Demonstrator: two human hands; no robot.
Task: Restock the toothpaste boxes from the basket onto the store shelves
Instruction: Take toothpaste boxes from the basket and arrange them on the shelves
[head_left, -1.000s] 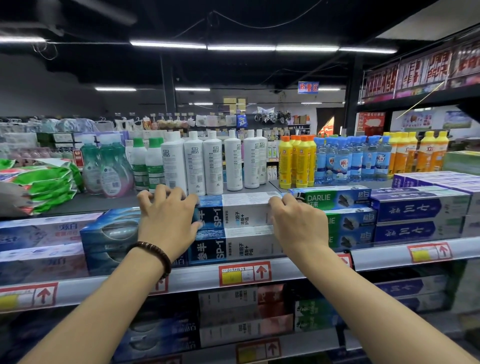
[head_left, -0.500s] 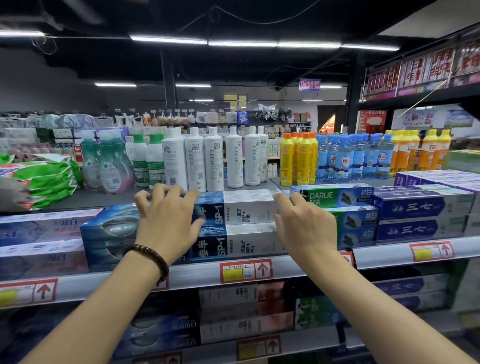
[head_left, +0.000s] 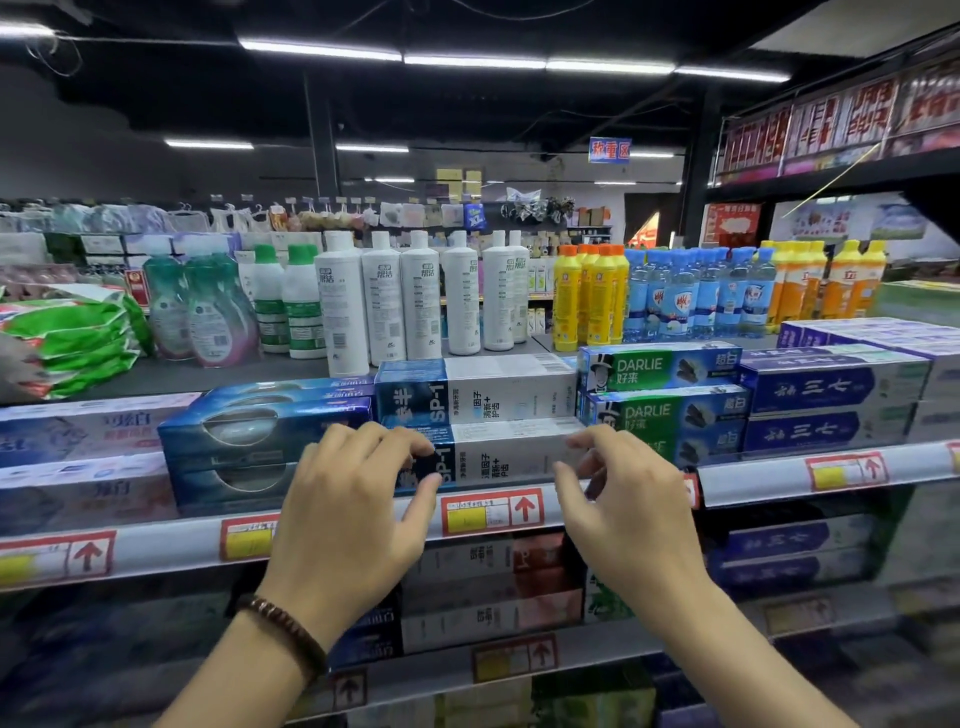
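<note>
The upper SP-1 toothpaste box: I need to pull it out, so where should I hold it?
From the front and above: fingers over the bare top, thumb on the front face of the upper SP-1 box. It lies lengthwise on its twin; neighbouring boxes crowd both ends.

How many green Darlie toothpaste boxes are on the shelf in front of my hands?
2, stacked right of the SP-1 boxes: the upper Darlie box sits on the lower Darlie box, just past the right hand. More may be hidden behind.
</note>
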